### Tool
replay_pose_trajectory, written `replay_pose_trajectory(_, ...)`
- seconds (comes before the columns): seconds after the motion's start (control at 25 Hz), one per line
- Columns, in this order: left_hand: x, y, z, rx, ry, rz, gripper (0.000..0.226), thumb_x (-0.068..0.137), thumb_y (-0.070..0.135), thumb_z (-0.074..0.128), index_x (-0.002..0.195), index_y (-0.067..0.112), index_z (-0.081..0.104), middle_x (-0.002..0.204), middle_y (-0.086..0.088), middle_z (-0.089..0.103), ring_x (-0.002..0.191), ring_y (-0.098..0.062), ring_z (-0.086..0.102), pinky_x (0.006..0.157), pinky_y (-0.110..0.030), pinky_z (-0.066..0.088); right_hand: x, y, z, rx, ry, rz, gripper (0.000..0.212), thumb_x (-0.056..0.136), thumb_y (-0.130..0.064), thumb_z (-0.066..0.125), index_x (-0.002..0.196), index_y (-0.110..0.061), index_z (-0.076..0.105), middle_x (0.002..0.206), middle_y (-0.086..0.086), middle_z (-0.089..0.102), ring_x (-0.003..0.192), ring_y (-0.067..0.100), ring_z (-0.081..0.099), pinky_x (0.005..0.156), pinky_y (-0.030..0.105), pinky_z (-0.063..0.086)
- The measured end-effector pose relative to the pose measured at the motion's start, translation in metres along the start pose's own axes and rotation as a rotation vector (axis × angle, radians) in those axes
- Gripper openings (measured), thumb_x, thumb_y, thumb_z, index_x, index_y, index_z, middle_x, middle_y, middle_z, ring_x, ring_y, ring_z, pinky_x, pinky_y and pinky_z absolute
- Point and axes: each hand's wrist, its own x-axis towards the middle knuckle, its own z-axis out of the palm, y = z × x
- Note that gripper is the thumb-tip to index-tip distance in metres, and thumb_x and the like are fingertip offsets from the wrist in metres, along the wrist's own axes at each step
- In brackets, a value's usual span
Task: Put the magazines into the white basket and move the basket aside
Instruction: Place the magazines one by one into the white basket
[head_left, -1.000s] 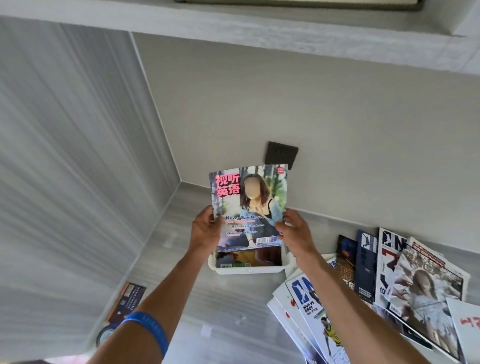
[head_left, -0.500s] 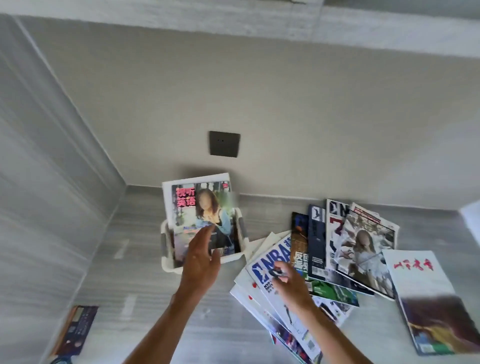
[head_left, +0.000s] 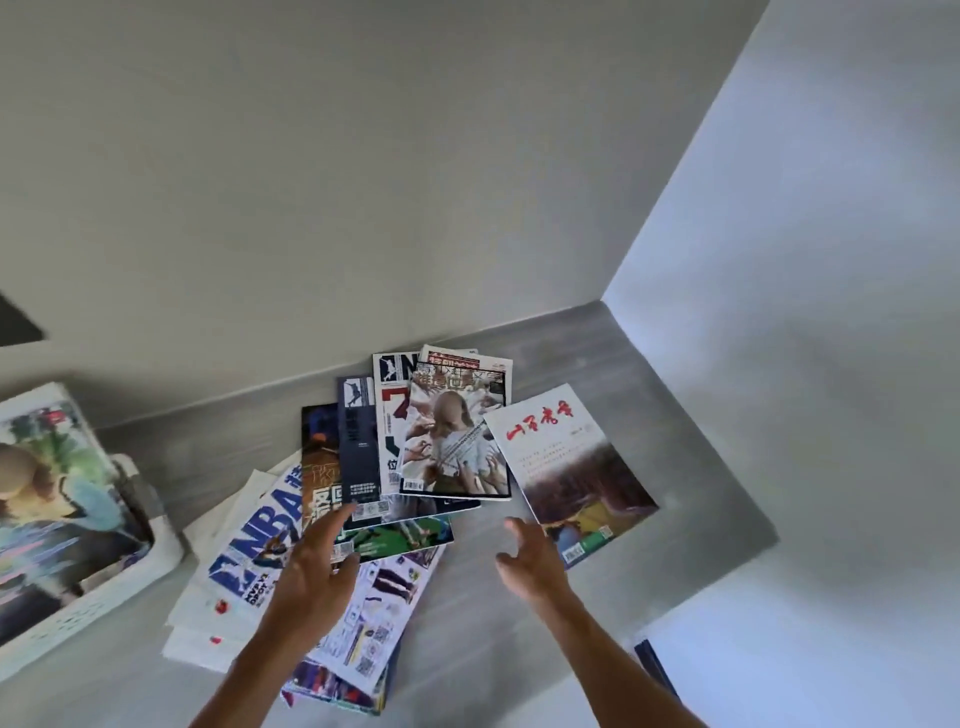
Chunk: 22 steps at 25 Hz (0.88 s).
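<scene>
At the far left edge the white basket (head_left: 104, 597) sits on the grey countertop (head_left: 649, 374), with a colourful magazine (head_left: 57, 499) standing in it, its cover facing the camera and blurred. Just to the right of the basket a fan of loose magazines spreads across the counter: pale sheets lowest, then the NBA magazine (head_left: 260, 540) with its blue lettering, overlapped by an orange-and-dark cover (head_left: 319, 467), a narrow navy one (head_left: 358, 441) and a green one (head_left: 410, 535).

The left hand (head_left: 317, 571) reaches forward over this fan, fingers spread and loosely open, gripping nothing; its fingertips lie above the lower edge of the navy and orange covers, though whether they touch the paper cannot be told.

Further right a cover (head_left: 452, 441) showing many reaching hands lies on top of the pile's far end, and beside it the white-and-brown magazine (head_left: 566, 467) with red characters rests tilted. The right hand (head_left: 530, 561) hovers open and empty, fingers slightly curled, just beside that magazine's near left edge, above bare counter between it and the fan.
</scene>
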Motion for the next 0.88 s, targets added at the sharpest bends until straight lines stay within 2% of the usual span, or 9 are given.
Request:
replay_pose_trajectory(0.12, 0.002, 0.022, 0.029, 0.014, -0.031, -0.031, 0.057, 0.092, 0.014, 0.055, 0.145, 0.03, 0.038, 0.152, -0.006, 0.041, 0.126, -0.031, 0.053, 0.105, -0.045, 0.043, 0.019, 0.036, -0.011, -0.224, -0.055, 0.029, 0.061, 0.089, -0.028, 0.056, 0.144, -0.03, 0.032, 0.163, 0.01, 0.01, 0.146, 0.035, 0.017, 0.112, 0.047, 0.034)
replay_pose_trajectory(0.24, 0.001, 0.037, 0.041, 0.049, -0.047, -0.063, 0.056, 0.092, 0.016, 0.056, 0.144, 0.031, 0.039, 0.153, -0.003, 0.041, 0.127, -0.026, 0.053, 0.107, -0.04, 0.039, 0.029, 0.056, -0.013, -0.309, -0.086, -0.007, 0.062, 0.088, -0.029, 0.056, 0.144, -0.03, 0.029, 0.164, 0.01, 0.001, 0.147, 0.036, 0.009, 0.113, 0.052, 0.033)
replay_pose_trajectory(0.44, -0.005, 0.049, 0.041, 0.064, 0.025, -0.133, 0.05, 0.091, 0.016, 0.057, 0.138, 0.031, 0.046, 0.142, -0.002, 0.053, 0.102, -0.037, 0.065, 0.094, -0.042, 0.051, 0.032, 0.069, -0.005, -0.411, -0.018, -0.094, 0.081, 0.088, -0.03, 0.056, 0.154, -0.016, 0.01, 0.165, 0.008, 0.004, 0.148, 0.032, 0.015, 0.115, 0.05, 0.029)
replay_pose_trajectory(0.56, -0.011, 0.054, 0.041, 0.062, 0.066, -0.162, 0.048, 0.092, 0.015, 0.057, 0.136, 0.03, 0.049, 0.14, -0.002, 0.055, 0.108, -0.03, 0.064, 0.095, -0.04, 0.05, 0.029, 0.067, -0.013, -0.244, 0.22, -0.128, 0.077, 0.081, -0.016, 0.064, 0.15, -0.012, 0.029, 0.156, 0.008, 0.034, 0.134, 0.029, 0.042, 0.104, 0.041, 0.045)
replay_pose_trajectory(0.64, -0.013, 0.056, 0.043, 0.059, 0.078, -0.168, 0.047, 0.091, 0.014, 0.056, 0.136, 0.03, 0.05, 0.139, -0.003, 0.056, 0.106, -0.029, 0.065, 0.094, -0.04, 0.051, 0.032, 0.068, -0.025, 0.029, 0.414, -0.119, 0.061, 0.076, -0.001, 0.068, 0.134, -0.013, 0.053, 0.134, 0.008, 0.062, 0.111, 0.031, 0.061, 0.085, 0.041, 0.054)
replay_pose_trajectory(0.72, -0.014, 0.058, 0.046, 0.054, 0.086, -0.168, 0.047, 0.091, 0.014, 0.056, 0.135, 0.03, 0.052, 0.137, -0.003, 0.059, 0.102, -0.027, 0.067, 0.093, -0.04, 0.053, 0.039, 0.07, -0.048, 0.292, 0.479, -0.03, 0.045, 0.076, 0.004, 0.066, 0.118, -0.011, 0.06, 0.109, 0.012, 0.072, 0.095, 0.035, 0.067, 0.073, 0.038, 0.052)
replay_pose_trajectory(0.8, -0.017, 0.06, 0.05, 0.04, 0.086, -0.164, 0.047, 0.09, 0.012, 0.056, 0.134, 0.029, 0.053, 0.135, 0.0, 0.061, 0.095, -0.011, 0.068, 0.092, -0.031, 0.051, 0.047, 0.068, -0.071, 0.388, 0.368, 0.08, 0.02, 0.08, -0.005, 0.064, 0.1, -0.01, 0.065, 0.095, 0.015, 0.073, 0.088, 0.036, 0.068, 0.072, 0.036, 0.049)
replay_pose_trajectory(0.84, -0.017, 0.061, 0.053, 0.026, 0.087, -0.159, 0.045, 0.09, 0.011, 0.056, 0.133, 0.027, 0.055, 0.134, 0.001, 0.062, 0.089, -0.003, 0.065, 0.09, -0.026, 0.048, 0.049, 0.064, -0.079, 0.396, 0.274, 0.079, 0.006, 0.082, -0.008, 0.063, 0.08, -0.013, 0.066, 0.081, 0.013, 0.071, 0.079, 0.033, 0.066, 0.069, 0.037, 0.049)
replay_pose_trajectory(0.88, -0.017, 0.062, 0.056, 0.008, 0.091, -0.157, 0.043, 0.09, 0.009, 0.056, 0.13, 0.025, 0.057, 0.131, 0.002, 0.063, 0.088, 0.0, 0.063, 0.089, -0.023, 0.046, 0.047, 0.058, -0.082, 0.405, 0.227, 0.064, 0.023, 0.083, -0.009, 0.062, 0.062, -0.018, 0.06, 0.066, 0.008, 0.066, 0.068, 0.029, 0.063, 0.064, 0.037, 0.048)
